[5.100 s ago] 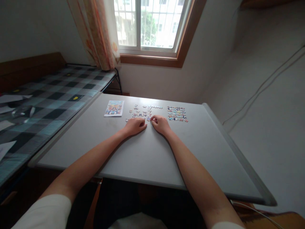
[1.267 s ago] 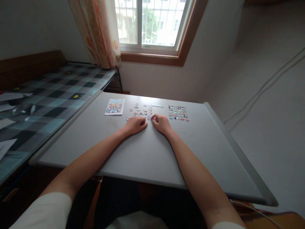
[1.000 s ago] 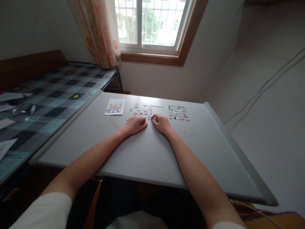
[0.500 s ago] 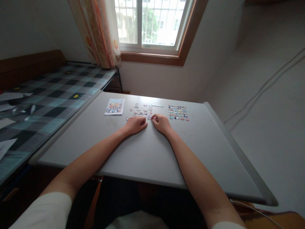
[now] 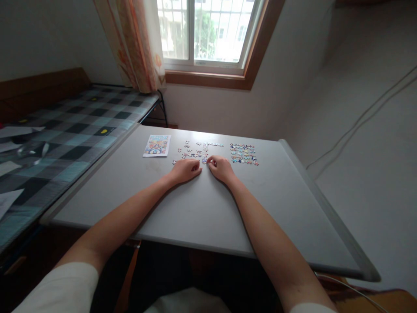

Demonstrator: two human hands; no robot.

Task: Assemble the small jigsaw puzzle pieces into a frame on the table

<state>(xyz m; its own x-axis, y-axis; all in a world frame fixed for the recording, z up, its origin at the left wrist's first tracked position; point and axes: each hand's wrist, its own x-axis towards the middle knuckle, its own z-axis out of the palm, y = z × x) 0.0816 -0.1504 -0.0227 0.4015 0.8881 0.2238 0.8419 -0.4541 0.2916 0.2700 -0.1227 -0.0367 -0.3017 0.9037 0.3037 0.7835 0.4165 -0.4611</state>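
My right hand (image 5: pixel 221 168) is curled, its thumb and forefinger pinched on a small jigsaw puzzle piece at the lower end of a joined puzzle border (image 5: pixel 205 152). That border forms a corner, with one strip running toward me and another going right along the far side. My left hand (image 5: pixel 186 171) rests on the table just left of it, fingers curled in a loose fist, and nothing shows in it. Loose puzzle pieces (image 5: pixel 192 154) lie right behind the left hand. To the right of my right hand, several rows of puzzle pieces (image 5: pixel 243 154) are laid out.
A picture card (image 5: pixel 157 145) lies on the grey table (image 5: pixel 195 213), left of the pieces. At the left stands a bed with a checked cover (image 5: pixel 65 126) and papers on it. A window (image 5: pixel 215 34) and a curtain (image 5: pixel 137 48) are beyond the table.
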